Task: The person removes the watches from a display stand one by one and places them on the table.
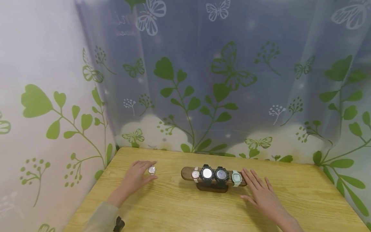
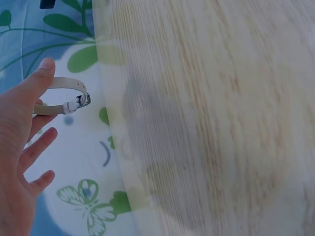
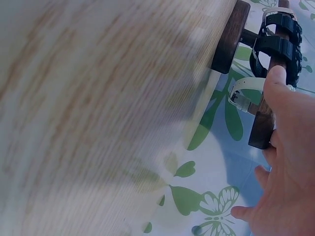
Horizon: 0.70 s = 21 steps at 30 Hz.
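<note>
My left hand (image 1: 135, 178) (image 2: 15, 128) pinches a small wristwatch (image 1: 152, 170) with a round pale face, just above the left part of the table. Its white strap (image 2: 70, 82) is buckled into a loop in the left wrist view. Centre right stands a dark wooden watch stand (image 1: 186, 173) (image 3: 231, 37). Along its bar sit a small white-strapped watch (image 1: 195, 174), two chunky black watches (image 1: 207, 174) (image 1: 221, 174) and a mint-green square watch (image 1: 236, 177). My right hand (image 1: 263, 196) (image 3: 295, 157), its fingers extended, touches the bar's right end beside the mint watch.
The light wooden table (image 1: 162, 209) runs back to a curtain (image 1: 185, 125) printed with leaves and butterflies. A similar cloth (image 1: 58, 145) hangs along the left side. A small black object (image 1: 118, 224) shows by the left sleeve (image 1: 101, 217).
</note>
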{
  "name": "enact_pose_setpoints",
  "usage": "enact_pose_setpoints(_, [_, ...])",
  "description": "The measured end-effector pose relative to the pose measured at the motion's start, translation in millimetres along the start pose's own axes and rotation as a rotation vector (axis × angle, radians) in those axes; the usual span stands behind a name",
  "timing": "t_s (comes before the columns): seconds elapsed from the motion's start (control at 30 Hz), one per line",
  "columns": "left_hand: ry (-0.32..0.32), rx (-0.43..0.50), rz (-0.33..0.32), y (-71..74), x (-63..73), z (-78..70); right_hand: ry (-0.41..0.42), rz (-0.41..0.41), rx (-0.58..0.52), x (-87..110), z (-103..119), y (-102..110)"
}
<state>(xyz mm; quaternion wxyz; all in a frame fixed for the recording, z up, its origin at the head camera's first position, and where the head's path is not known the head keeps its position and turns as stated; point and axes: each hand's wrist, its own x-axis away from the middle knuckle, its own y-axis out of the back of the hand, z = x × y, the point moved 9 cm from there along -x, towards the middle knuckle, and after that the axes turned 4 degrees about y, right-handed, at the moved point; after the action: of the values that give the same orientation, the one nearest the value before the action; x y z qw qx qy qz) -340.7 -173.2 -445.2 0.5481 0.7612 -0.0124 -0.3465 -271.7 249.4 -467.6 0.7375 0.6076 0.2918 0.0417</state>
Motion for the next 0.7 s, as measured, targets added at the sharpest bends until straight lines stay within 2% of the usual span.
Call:
enact_pose_setpoints(0.27, [0.000,-0.049,0.004,1.8,6.7,6.8,-0.005,0.017,-0.018,0.2,-1.5,-1.0])
enact_pose_setpoints(0.53, [0.081,-0.049,0.156,-9.2,9.3,9.4,-0.008,0.014,-0.018,0.7,-2.5,-0.7])
enact_pose_setpoints(0.7, [0.093,-0.050,0.188,-17.7,8.7,7.2,-0.006,0.016,-0.022,0.5,-2.0,-0.9])
